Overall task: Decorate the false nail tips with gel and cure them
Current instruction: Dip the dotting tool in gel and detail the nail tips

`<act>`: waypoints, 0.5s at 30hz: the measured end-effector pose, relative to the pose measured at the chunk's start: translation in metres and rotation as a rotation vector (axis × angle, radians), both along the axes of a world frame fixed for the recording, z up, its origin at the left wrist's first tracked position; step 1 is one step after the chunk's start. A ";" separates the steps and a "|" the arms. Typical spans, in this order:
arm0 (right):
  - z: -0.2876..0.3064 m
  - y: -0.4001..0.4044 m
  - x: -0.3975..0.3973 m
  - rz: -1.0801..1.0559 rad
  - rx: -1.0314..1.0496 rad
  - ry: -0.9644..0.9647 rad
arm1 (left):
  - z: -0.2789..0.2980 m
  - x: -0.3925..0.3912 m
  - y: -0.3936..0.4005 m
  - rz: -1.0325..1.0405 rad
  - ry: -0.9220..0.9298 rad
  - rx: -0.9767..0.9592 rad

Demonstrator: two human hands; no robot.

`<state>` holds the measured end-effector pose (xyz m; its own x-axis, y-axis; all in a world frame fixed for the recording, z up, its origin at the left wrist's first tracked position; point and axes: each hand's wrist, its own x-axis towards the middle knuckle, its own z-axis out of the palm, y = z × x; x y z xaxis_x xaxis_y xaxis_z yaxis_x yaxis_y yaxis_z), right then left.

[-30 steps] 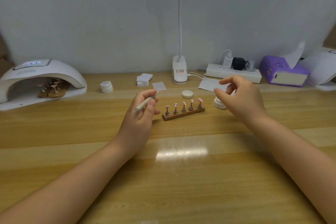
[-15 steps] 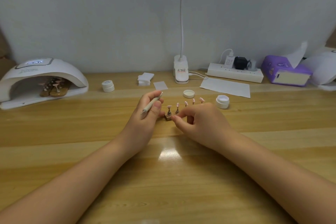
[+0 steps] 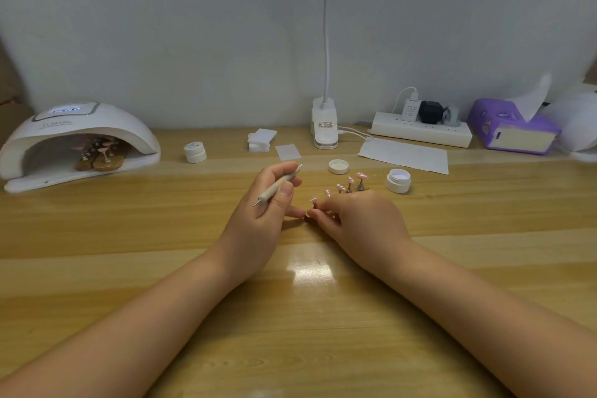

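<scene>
A small wooden stand with several pink nail tips (image 3: 349, 183) on pegs sits mid-table, mostly hidden behind my right hand (image 3: 358, 220). That hand's curled fingers pinch the stand's near end. My left hand (image 3: 265, 207) grips a slim white dotting tool (image 3: 278, 186), its metal tip pointing down-left; one left fingertip reaches toward the stand's end. An open white gel jar (image 3: 398, 180) stands just right of the stand, and its lid (image 3: 338, 166) lies behind. The white curing lamp (image 3: 77, 142) at far left holds other stands of tips.
A closed white jar (image 3: 195, 152), stacked white pads (image 3: 260, 140), one loose pad (image 3: 288, 152), a lamp base (image 3: 324, 126), a paper sheet (image 3: 405, 155), a power strip (image 3: 421, 132) and a purple tissue box (image 3: 513, 129) line the back of the wooden table (image 3: 290, 317).
My right hand came down from near the open jar onto the nail stand and took hold of it. The stand has turned, its near end swinging toward me. My left hand stayed put.
</scene>
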<state>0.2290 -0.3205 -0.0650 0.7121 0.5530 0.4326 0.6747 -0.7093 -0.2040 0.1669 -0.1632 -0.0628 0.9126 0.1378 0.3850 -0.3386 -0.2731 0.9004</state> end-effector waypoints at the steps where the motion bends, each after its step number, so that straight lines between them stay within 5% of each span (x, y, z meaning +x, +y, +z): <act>1: -0.001 0.000 0.000 0.000 -0.002 -0.013 | 0.000 0.000 0.000 -0.001 -0.002 0.003; 15: 0.004 0.000 -0.006 0.062 0.082 0.034 | 0.000 -0.001 0.000 0.110 -0.051 0.117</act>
